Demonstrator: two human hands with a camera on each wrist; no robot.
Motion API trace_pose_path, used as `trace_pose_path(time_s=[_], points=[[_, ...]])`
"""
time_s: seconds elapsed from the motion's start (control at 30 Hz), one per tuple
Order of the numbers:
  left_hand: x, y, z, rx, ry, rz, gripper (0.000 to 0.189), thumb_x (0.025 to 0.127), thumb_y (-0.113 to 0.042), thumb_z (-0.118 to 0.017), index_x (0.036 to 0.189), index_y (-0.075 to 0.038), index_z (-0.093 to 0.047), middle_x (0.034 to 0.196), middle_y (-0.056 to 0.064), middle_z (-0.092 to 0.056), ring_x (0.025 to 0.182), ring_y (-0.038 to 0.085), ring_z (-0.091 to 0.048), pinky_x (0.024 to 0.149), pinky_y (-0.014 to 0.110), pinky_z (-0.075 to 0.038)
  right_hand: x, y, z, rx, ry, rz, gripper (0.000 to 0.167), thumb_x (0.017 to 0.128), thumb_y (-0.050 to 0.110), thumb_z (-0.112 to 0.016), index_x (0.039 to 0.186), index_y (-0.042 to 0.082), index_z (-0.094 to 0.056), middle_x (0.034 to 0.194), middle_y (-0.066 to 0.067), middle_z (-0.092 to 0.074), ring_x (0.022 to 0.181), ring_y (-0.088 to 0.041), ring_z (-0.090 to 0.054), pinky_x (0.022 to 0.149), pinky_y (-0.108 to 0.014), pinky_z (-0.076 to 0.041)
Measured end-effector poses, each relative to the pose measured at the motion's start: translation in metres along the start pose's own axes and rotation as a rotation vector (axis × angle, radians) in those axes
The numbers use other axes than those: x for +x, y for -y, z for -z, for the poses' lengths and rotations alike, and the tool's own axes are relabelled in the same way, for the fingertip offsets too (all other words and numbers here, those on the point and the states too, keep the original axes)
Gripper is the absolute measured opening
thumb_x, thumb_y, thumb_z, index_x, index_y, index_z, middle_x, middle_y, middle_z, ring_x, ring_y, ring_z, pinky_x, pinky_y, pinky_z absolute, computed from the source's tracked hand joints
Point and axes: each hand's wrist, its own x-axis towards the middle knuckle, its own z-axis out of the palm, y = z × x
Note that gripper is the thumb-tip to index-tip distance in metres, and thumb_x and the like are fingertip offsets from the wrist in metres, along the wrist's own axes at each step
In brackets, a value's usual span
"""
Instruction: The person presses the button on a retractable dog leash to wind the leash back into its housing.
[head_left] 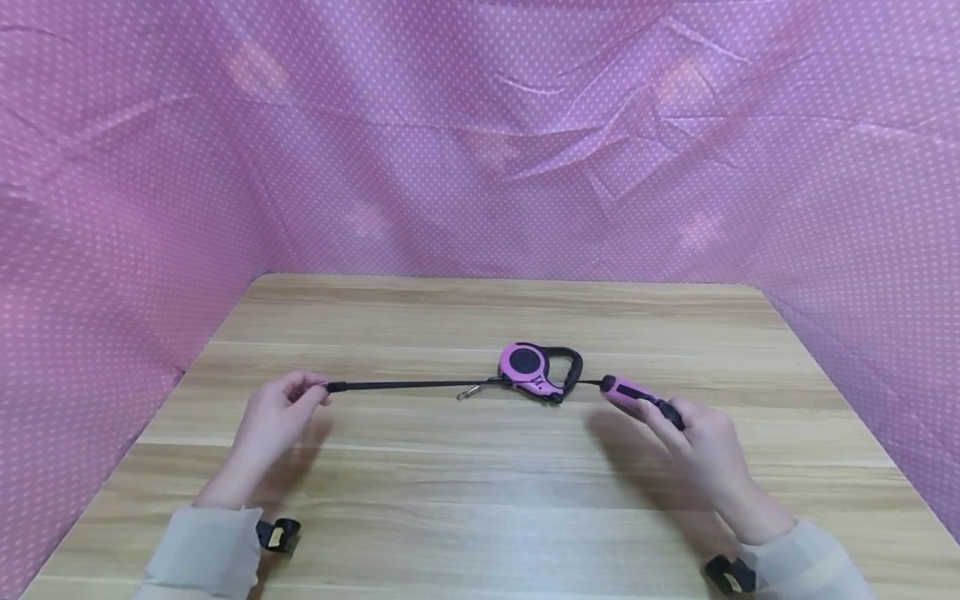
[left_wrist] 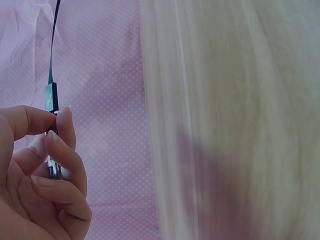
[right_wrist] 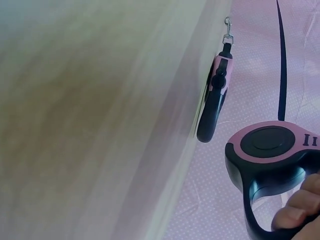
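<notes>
My right hand (head_left: 708,442) grips the handle of a pink and black retractable dog leash (right_wrist: 267,142), its fingers curled through the loop. From its housing a black strap (head_left: 405,385) runs stretched to the left. At the strap's far end, my left hand (head_left: 273,417) pinches the metal clip (left_wrist: 53,170), which the fingers partly hide. A second pink and black retractable leash (head_left: 525,360) lies on the table between the hands, with its silver clip (head_left: 468,392) pointing left. In the head view the stretched strap crosses in front of this second leash.
The wood-grain table (head_left: 450,500) carries both hands' shadows. A pink polka-dot cloth (head_left: 480,167) hangs behind the table and along both sides. Black wrist mounts (head_left: 279,535) show at both sleeves.
</notes>
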Motion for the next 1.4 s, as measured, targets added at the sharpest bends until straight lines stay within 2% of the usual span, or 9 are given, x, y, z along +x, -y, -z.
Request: trace_pose_path(time_s=[0.2, 0.3, 0.43, 0.8, 1.4], points=[[0.0, 0.001, -0.002, 0.005, 0.001, -0.005, 0.03, 0.102, -0.023, -0.047, 0.117, -0.004, -0.065, 0.101, 0.011, -0.07, 0.08, 0.018, -0.054, 0.062, 0.025, -0.045, 0.003, 0.001, 0.0, 0.028, -0.044, -0.014, 0.045, 0.09, 0.026, -0.069, 0.056, 0.015, -0.042, 0.048, 0.01, -0.036, 0.046, 0.006, -0.026, 0.039, -0.014, -0.021], [0.0, 0.001, -0.004, 0.01, 0.008, -0.018, 0.03, 0.103, -0.023, -0.046, 0.118, -0.003, -0.063, 0.102, 0.011, -0.071, 0.083, 0.019, -0.055, 0.065, 0.024, -0.046, 0.004, 0.0, 0.0, 0.044, -0.054, -0.018, 0.043, 0.088, 0.021, -0.07, 0.055, 0.014, -0.043, 0.047, 0.009, -0.037, 0.045, 0.006, -0.025, 0.039, -0.014, -0.021], [0.0, 0.001, -0.004, -0.002, 0.01, -0.003, 0.031, 0.102, -0.024, -0.047, 0.118, -0.004, -0.064, 0.101, 0.013, -0.07, 0.079, 0.018, -0.054, 0.062, 0.026, -0.045, 0.006, 0.0, -0.001, 0.056, -0.063, -0.016, 0.043, 0.086, 0.017, -0.071, 0.054, 0.015, -0.041, 0.047, 0.009, -0.037, 0.045, 0.006, -0.025, 0.038, -0.014, -0.02], [0.001, 0.002, -0.004, -0.001, 0.0, -0.008, 0.03, 0.102, -0.023, -0.047, 0.116, -0.004, -0.065, 0.098, 0.011, -0.07, 0.076, 0.016, -0.053, 0.06, 0.027, -0.045, 0.007, -0.002, -0.002, 0.067, -0.072, 0.002, 0.044, 0.084, 0.016, -0.073, 0.054, 0.015, -0.042, 0.047, 0.006, -0.04, 0.045, 0.005, -0.027, 0.038, -0.014, -0.022], [0.004, -0.002, -0.005, -0.01, 0.007, 0.015, 0.029, 0.101, -0.023, -0.048, 0.115, -0.005, -0.066, 0.101, 0.012, -0.07, 0.071, 0.016, -0.051, 0.055, 0.028, -0.044, 0.012, 0.003, -0.003, 0.064, -0.063, -0.057, 0.041, 0.079, 0.011, -0.076, 0.054, 0.015, -0.043, 0.048, 0.005, -0.043, 0.045, 0.002, -0.03, 0.038, -0.017, -0.025]])
